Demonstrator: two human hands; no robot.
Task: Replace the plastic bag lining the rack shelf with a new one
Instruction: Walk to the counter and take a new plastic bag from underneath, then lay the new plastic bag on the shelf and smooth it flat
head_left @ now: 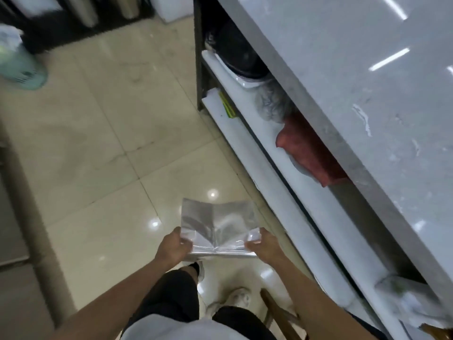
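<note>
A folded clear plastic bag [218, 224] is held flat over the tiled floor, low in the middle of the head view. My left hand [174, 246] grips its near left corner and my right hand [263, 245] grips its near right corner. To the right runs the rack shelf [306, 190] under a grey counter, its surface covered by a white plastic lining. Both hands are left of the shelf, apart from it.
The grey marble counter [367, 69] overhangs the shelf. On the shelf lie a red cloth [306, 148], a crumpled clear bag [270, 104] and a dark round pan [237, 52]. A green bin [19, 65] stands far left. A wooden chair leg [277, 312] is near my feet.
</note>
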